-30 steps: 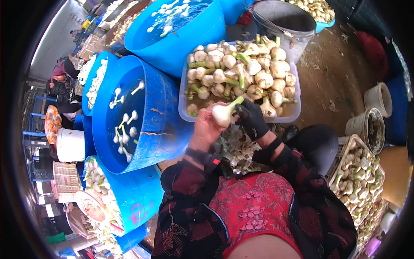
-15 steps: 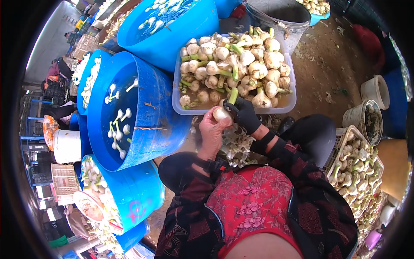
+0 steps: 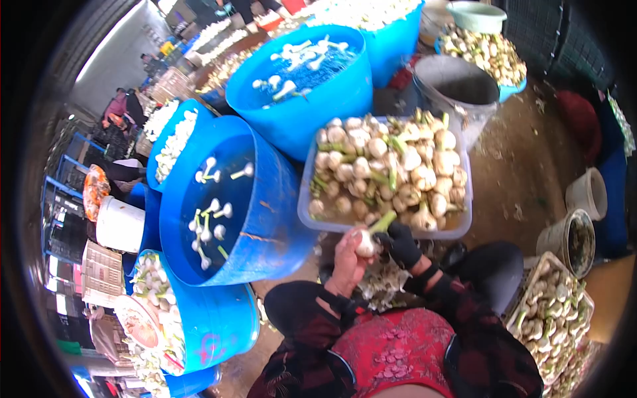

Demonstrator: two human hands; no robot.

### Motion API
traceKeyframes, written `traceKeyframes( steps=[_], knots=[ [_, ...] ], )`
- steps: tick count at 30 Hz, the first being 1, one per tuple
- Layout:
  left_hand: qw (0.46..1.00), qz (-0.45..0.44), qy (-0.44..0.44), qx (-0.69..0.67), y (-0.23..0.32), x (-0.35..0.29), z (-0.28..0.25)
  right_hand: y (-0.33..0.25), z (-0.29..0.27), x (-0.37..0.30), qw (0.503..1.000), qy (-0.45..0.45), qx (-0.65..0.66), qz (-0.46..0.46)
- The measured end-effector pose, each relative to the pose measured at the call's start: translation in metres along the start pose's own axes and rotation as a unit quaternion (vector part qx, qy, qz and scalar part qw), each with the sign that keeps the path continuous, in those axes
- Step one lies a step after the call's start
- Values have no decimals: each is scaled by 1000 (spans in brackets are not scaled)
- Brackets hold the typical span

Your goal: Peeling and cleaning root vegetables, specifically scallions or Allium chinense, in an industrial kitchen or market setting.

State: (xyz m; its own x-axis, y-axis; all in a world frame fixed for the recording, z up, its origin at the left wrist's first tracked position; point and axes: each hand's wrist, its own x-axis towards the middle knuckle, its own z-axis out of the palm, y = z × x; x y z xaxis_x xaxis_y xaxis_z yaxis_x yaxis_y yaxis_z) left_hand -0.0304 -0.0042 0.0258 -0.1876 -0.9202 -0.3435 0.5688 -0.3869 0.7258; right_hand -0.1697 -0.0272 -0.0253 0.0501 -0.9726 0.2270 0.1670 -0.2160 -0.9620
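My bare left hand (image 3: 348, 263) is closed around a garlic bulb (image 3: 365, 245), white and smooth, its green stem (image 3: 383, 221) slanting up to the right. Against the bulb's right side rests my right hand (image 3: 401, 248), in a dark glove with bare fingertips. Its fingers are curled, and whatever they may grip is hidden. Just beyond both hands stands a clear plastic tub (image 3: 388, 227) heaped with unpeeled garlic bulbs (image 3: 398, 159) on short stems, some brownish water in its bottom. Pale peelings (image 3: 383, 284) lie below my hands, between my knees.
To the left, a blue barrel (image 3: 275, 225) holds water with peeled garlic floating in it; another blue barrel (image 3: 298, 123) stands behind. A tipped blue barrel (image 3: 215, 325) with garlic lies nearer. At right are a crate of garlic (image 3: 551, 292) and buckets (image 3: 567, 242). A grey bin (image 3: 458, 83) stands behind the tub.
The whole view has shifted, so the tub and barrels sit lower and farther right. Both hands stay at the garlic bulb, whose stem now leans more to the right.
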Motion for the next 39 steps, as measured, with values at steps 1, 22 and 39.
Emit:
traceKeyframes(
  steps=[1, 22, 39],
  knots=[
    [999, -13, -5, -39, -1, -2, -5, -7, -4, -1, 998, -45, -26, 32],
    [961, 65, 47, 265, -8, -20, 11, -5, 1, -23, 986, 41, -49, 152],
    [995, 4, 27, 96, -8, -2, -7, -31, 11, -10, 973, 95, -211, 20]
  ],
)
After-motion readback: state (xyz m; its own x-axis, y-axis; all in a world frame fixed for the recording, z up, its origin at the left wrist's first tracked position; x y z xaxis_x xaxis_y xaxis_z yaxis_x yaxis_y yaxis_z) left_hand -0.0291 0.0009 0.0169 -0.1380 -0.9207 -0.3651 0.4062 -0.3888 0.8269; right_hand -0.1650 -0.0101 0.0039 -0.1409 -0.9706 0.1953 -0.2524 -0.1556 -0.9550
